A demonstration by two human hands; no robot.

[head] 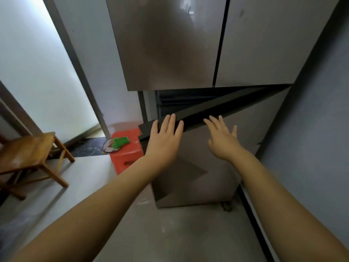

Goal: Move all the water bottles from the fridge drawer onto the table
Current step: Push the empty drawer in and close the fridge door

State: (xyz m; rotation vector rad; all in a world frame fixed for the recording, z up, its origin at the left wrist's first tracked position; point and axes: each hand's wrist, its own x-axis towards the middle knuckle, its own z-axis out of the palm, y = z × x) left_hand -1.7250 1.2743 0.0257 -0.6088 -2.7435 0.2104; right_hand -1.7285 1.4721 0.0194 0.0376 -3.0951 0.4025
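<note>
A tall steel-grey fridge fills the middle of the head view. Its lower door [222, 159] stands partly swung out, with a dark gap above its top edge. My left hand [165, 138] lies flat with straight fingers on the door's top left edge. My right hand [223, 138] reaches toward the same top edge, fingers spread and straight. I cannot tell whether it touches. Neither hand holds anything. Inside the gap only dark drawer slats [177, 101] show. No water bottles are visible.
A red plastic stool [126, 157] with a green object [120, 142] on it stands just left of the fridge. A wooden stool [28, 157] is at the far left. A grey wall [311, 129] closes in on the right. Pale floor lies below.
</note>
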